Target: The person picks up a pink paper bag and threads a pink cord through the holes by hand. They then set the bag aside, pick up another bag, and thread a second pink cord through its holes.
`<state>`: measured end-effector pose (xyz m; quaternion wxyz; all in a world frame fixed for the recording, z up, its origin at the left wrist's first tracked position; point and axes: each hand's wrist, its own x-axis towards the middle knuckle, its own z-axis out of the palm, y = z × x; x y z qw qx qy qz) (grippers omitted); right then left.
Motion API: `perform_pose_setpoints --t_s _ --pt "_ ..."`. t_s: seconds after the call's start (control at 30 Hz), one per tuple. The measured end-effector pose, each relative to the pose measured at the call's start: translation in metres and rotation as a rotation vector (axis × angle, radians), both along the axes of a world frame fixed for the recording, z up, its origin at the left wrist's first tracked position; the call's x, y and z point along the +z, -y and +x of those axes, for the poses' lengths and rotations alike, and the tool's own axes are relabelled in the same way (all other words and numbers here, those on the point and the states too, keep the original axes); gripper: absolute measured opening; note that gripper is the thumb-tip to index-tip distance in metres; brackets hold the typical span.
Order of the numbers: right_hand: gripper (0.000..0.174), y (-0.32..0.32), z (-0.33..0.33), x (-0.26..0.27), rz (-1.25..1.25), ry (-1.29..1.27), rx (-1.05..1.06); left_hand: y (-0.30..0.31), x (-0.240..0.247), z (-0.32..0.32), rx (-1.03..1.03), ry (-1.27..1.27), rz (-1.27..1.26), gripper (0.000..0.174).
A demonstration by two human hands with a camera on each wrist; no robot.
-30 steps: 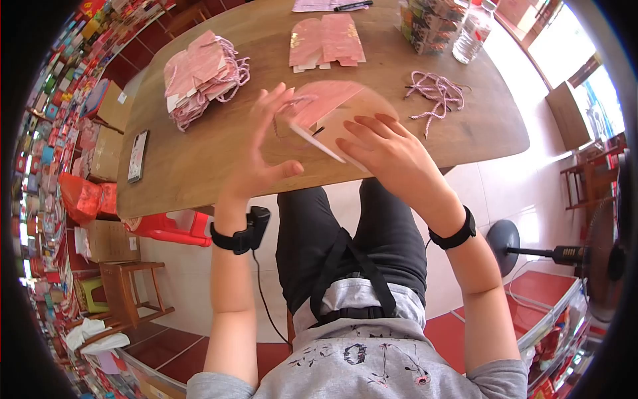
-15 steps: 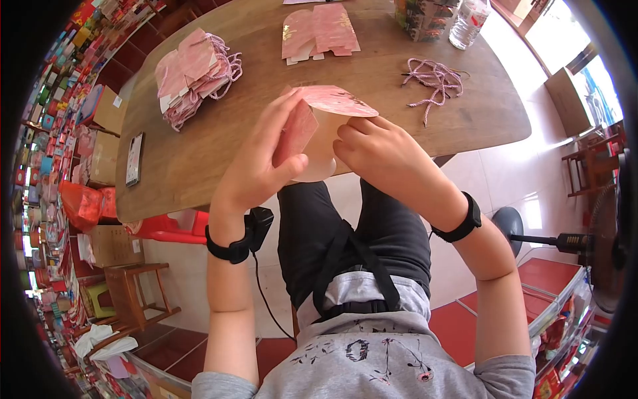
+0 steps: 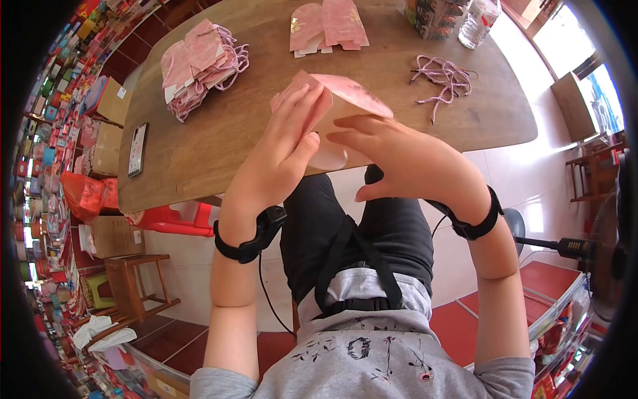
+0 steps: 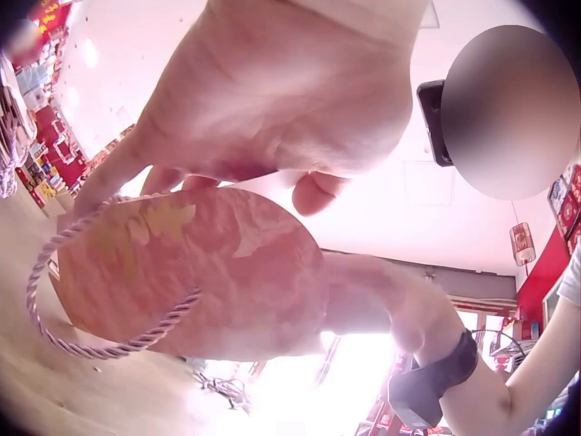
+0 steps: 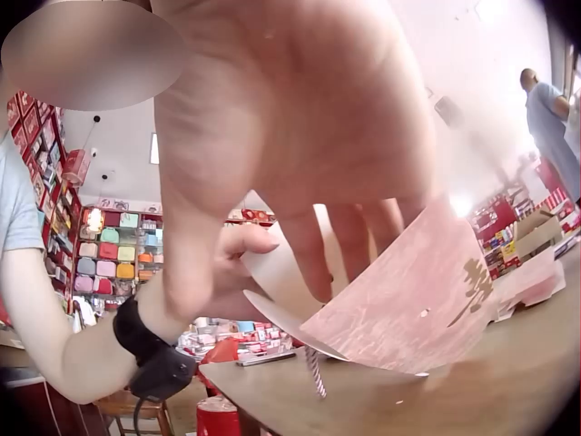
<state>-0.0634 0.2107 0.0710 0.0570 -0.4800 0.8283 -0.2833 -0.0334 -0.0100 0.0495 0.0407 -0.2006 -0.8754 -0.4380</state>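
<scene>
A pink card gift box (image 3: 355, 94), partly unfolded with curved panels, is held up over the table's near edge. My left hand (image 3: 282, 149) grips its left side, long fingers along the outside and thumb at the near edge. From that side hangs a twisted pink cord handle (image 4: 136, 341), looped across the patterned panel in the left wrist view. My right hand (image 3: 419, 159) reaches in from the right with straight fingers between the panels. Its thumb (image 3: 369, 193) stands well apart from the card. The box's pale inner face shows between both hands.
On the wooden table (image 3: 389, 70) lie a stack of pink boxes with cords (image 3: 199, 63), a flat box (image 3: 325, 26), loose cords (image 3: 444, 83) and a phone (image 3: 137, 149). A bottle (image 3: 478, 23) stands at the back right. Another person (image 5: 551, 113) stands beyond.
My left hand, apart from the box a second ago, has come onto its left side. The right hand's fingers have uncurled from the upper edge and straightened between the panels, thumb spread away.
</scene>
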Motion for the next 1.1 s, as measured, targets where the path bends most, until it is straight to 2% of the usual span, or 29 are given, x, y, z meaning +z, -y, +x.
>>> perform_pose_setpoints --t_s 0.13,0.2,0.27,0.37,0.4,0.43,0.47,0.53,0.57,0.63,0.7,0.77,0.9,1.03,1.1 --pt "0.04 0.016 -0.013 -0.005 -0.04 -0.016 -0.023 -0.005 0.002 -0.004 -0.026 -0.04 0.015 0.051" --pt "0.026 0.028 -0.021 -0.013 -0.026 -0.167 -0.097 -0.006 0.001 -0.007 -0.029 -0.03 0.031 0.051" --pt "0.019 0.033 -0.025 -0.021 -0.077 -0.166 -0.133 -0.009 0.001 -0.007 -0.032 -0.019 0.049 0.051" --pt "0.009 0.042 -0.038 -0.037 -0.16 -0.188 -0.173 -0.011 0.003 0.0 0.076 -0.006 0.049 0.055" --pt "0.004 0.044 -0.041 -0.04 -0.19 -0.208 -0.187 -0.01 0.001 0.006 0.138 -0.137 0.106 0.053" --pt "0.004 0.043 -0.041 -0.04 -0.19 -0.205 -0.185 -0.009 -0.001 0.014 0.197 -0.267 0.161 0.052" --pt "0.005 0.042 -0.04 -0.039 -0.198 -0.237 -0.192 -0.006 -0.012 0.022 0.196 -0.265 0.159 0.052" --pt "0.005 0.041 -0.04 -0.037 -0.204 -0.267 -0.204 -0.002 -0.036 0.034 0.506 -0.25 0.345 0.042" --pt "0.006 0.043 -0.04 -0.038 -0.265 -0.258 -0.195 -0.004 -0.042 0.036 0.51 -0.244 0.348 0.042" --pt "0.006 0.048 -0.037 -0.037 -0.32 -0.24 -0.175 -0.022 -0.042 0.037 0.498 -0.215 0.01 0.031" --pt "0.008 0.052 -0.035 -0.032 -0.202 -0.16 -0.243 -0.034 -0.048 0.03 0.552 -0.29 0.006 0.03" --pt "0.008 0.053 -0.031 -0.026 -0.195 -0.137 -0.253 -0.038 -0.047 0.023 0.524 -0.391 -0.026 0.031" --pt "0.005 0.052 -0.031 -0.024 -0.157 -0.112 -0.288 -0.037 -0.052 0.014 0.5 -0.417 -0.007 0.031" --pt "0.002 0.051 -0.035 -0.028 -0.202 -0.041 -0.261 -0.036 -0.053 0.016 0.492 -0.292 0.041 0.025" --pt "0.01 0.049 -0.037 -0.025 -0.109 -0.029 -0.231 -0.036 -0.053 0.017 0.516 -0.213 0.085 0.023"
